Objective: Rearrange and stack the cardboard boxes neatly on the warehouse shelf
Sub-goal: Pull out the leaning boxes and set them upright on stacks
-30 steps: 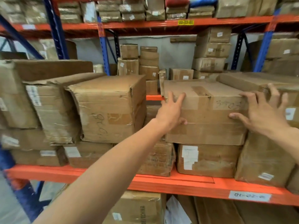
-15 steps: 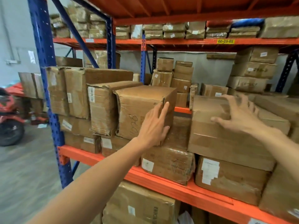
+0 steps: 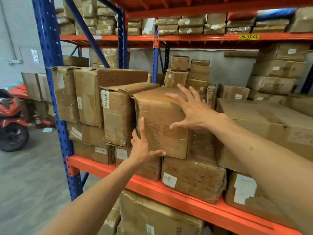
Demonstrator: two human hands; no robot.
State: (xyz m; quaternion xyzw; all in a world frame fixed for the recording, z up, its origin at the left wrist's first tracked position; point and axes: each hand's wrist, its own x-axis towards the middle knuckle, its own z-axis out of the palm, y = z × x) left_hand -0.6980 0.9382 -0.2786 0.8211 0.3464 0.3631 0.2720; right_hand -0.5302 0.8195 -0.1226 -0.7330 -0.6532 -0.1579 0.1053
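Pressed left hand (image 3: 144, 146) flat, fingers straight, on near-left corner of box (image 3: 160, 116), thumb under edge; held right hand (image 3: 191, 112) spread at its top right. Sat atop lower boxes (image 3: 193, 180) on shelf (image 3: 169, 190), jutting nearer than left neighbour (image 3: 116, 116). Straightening judged barely started.

Soft, even and fairly bright light fills the aisle, strongest on the grey concrete floor (image 3: 25, 175) at the left (its source is out of view). A dark band of shadow lies under the orange steel shelf beam (image 3: 194, 39), and the gaps between the brown cardboard boxes (image 3: 118, 112) go black. The clear-wrapped brown parcel (image 3: 194, 178) carries a faint sheen. Wide-angle distortion bows the blue perforated steel upright (image 3: 49, 73) and stretches the bare forearms (image 3: 271, 167). The spread right hand (image 3: 191, 111) looks slightly soft.
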